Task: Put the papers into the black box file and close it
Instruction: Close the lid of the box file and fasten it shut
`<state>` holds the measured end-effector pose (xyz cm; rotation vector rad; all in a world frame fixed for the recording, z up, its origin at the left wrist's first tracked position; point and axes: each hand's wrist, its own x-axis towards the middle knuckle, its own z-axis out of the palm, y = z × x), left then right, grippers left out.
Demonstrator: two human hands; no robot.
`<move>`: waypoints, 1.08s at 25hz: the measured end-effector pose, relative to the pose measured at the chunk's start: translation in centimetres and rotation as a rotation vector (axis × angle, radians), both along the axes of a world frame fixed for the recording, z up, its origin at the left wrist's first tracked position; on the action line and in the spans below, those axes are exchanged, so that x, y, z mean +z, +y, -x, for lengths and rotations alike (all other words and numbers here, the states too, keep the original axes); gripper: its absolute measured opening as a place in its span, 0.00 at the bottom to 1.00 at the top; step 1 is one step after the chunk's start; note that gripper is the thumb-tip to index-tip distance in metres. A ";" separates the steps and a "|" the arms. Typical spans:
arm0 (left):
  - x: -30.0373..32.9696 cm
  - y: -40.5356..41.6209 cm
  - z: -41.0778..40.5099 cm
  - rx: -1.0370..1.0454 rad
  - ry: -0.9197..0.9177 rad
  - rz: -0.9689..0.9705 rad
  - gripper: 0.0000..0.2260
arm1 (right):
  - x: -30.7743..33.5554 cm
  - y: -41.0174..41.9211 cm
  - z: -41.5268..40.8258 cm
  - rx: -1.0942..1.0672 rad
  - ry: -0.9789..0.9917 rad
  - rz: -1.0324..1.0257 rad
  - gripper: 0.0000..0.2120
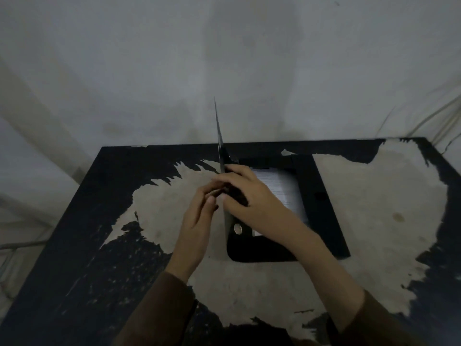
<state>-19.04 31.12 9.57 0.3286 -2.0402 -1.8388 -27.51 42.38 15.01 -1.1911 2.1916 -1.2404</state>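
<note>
Now my black box file (321, 203) lies open toward the far edge of the desk (374, 196), a little right of its middle, with the papers (284, 186) already lying flat inside its tray. Its lid (220, 146) stands almost upright along the file's left side, seen edge-on and rising past the far edge of the desk against the wall (224, 58).

My right hand (252, 193) reaches across the tray and has the lid's edge pinched between thumb and curled fingers. My left hand (199, 216) is just beside it on the lid's outer face, fingers long and nearly flat, holding nothing that I can make out, more steadying than gripping.

As I judge it, the step in hand is swinging the lid over onto the tray. To do it well I should keep the papers squared inside the walls so no corner gets caught, guide the lid down evenly with both hands, get my right wrist out of the way before it lands, and press near the round metal snap (238, 229) on the near flap.

No brand or label can be read; the print on the papers is too blurred.
</note>
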 end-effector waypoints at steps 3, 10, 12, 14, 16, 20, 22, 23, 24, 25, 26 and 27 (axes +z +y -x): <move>-2.7 0.9 1.5 -0.085 -0.127 0.149 0.16 | 0.5 3.1 1.2 -0.042 -0.009 -0.041 0.21; -9.3 2.8 4.2 -0.315 -0.425 0.739 0.26 | -3.2 10.0 3.2 -0.517 0.094 -0.145 0.27; -10.2 3.3 5.1 -0.322 -0.458 0.832 0.28 | -5.5 11.1 3.3 -0.635 0.146 -0.249 0.24; -10.9 3.8 6.0 -0.376 -0.498 0.853 0.29 | -7.8 12.0 3.4 -0.709 0.207 -0.345 0.22; -11.6 4.4 6.7 -0.415 -0.543 0.904 0.29 | -9.9 12.8 3.9 -0.763 0.205 -0.398 0.20; -13.0 5.6 7.6 -0.420 -0.616 1.026 0.31 | -13.9 14.1 5.0 -0.773 0.102 -0.471 0.20; -13.4 6.0 7.8 -0.418 -0.629 1.072 0.31 | -15.2 14.3 5.3 -0.747 0.032 -0.469 0.21; -13.6 6.0 7.8 -0.409 -0.627 1.085 0.32 | -15.8 14.3 5.4 -0.743 0.018 -0.466 0.21; -13.7 6.0 7.8 -0.400 -0.622 1.094 0.32 | -16.2 14.3 5.5 -0.744 0.024 -0.480 0.21; -13.8 6.0 7.8 -0.388 -0.616 1.104 0.32 | -16.7 14.2 5.6 -0.746 0.059 -0.508 0.22; -13.9 6.0 7.7 -0.381 -0.614 1.112 0.31 | -16.9 14.1 5.5 -0.740 0.101 -0.551 0.23; -14.1 6.0 7.7 -0.371 -0.614 1.116 0.31 | -17.2 14.1 5.5 -0.729 0.146 -0.585 0.24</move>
